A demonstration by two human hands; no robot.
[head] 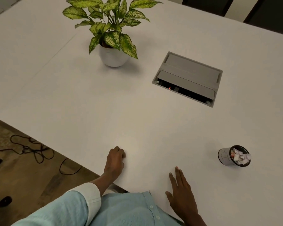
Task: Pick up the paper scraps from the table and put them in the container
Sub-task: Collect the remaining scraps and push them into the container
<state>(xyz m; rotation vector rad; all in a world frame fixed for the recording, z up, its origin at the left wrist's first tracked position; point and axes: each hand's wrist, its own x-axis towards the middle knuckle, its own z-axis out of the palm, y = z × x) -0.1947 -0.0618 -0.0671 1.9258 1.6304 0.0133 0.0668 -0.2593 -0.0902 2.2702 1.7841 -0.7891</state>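
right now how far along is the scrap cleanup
Nearly done, it seems. The container is full of paper scraps, and no loose scraps show on the white table. The left hand is curled, fingertips down; whether it hides a last scrap is unclear. The right hand rests flat, empty.

On the table (137,111), the container (225,158) holding paper scraps (240,158) sits at four o'clock, the potted plant (112,38) at eleven, the cable box (188,78) at one

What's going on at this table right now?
A person is clearing paper scraps off a white table. The small container, off to the right, already holds a heap of scraps. The left hand is curled on the tabletop, perhaps gathering a last bit; the right hand lies flat and open. No loose scraps show on the table.
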